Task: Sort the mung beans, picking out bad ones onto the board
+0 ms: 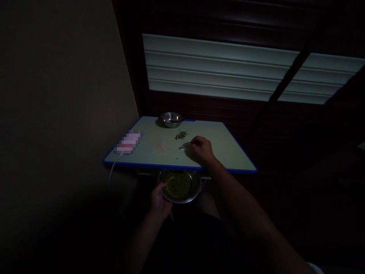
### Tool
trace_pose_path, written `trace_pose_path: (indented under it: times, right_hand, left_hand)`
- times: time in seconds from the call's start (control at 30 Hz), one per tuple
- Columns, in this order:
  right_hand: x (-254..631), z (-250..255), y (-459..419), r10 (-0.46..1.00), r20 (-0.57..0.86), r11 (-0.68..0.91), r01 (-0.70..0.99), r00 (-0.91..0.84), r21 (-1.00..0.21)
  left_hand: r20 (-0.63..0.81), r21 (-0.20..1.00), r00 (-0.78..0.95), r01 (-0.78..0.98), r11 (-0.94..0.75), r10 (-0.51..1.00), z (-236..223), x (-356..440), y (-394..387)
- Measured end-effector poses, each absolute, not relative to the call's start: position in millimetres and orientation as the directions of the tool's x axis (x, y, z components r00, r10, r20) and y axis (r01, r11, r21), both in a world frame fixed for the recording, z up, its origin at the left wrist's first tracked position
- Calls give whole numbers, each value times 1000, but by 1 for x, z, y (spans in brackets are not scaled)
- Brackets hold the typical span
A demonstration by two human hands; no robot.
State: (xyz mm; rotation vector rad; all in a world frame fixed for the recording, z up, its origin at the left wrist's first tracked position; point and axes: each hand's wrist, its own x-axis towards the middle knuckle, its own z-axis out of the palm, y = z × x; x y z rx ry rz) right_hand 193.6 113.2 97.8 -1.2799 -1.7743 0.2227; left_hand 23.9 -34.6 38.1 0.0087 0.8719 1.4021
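Note:
My left hand (160, 198) grips the rim of a metal bowl (196, 192) below the front edge of the table. Inside this bowl lie many small green beans (178, 184), which look like mung beans. Over the tabletop, my right hand (203, 149) is closed on a spoon (186, 145), its bowl end pointing left and low to the surface. A small heap of beans (181, 135) lies just beyond the spoon. A couple of stray beans (176, 158) rest nearer the front edge.
The small table (228, 152) has a pale top and a blue rim. At its back stands a second metal bowl (171, 120). A blurred pink device (129, 142) with a white cable (112, 169) lies on the left. A pale powdery patch (160, 147) marks the tabletop. Behind is a dark wooden slatted door (213, 68).

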Motion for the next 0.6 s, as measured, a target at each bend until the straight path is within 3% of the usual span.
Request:
trace_pose_path:
  times: [0.13,0.6]
  right_hand:
    - [192,99,111,813,573,466,704,-102,-536]
    - [191,99,111,807,571,491,708,-149,-508]
  left_hand:
    - [-533,482,-76,-846,229,843,40,24,-35]
    - [-516,493,-84,-843,215,853,42,25,-37]
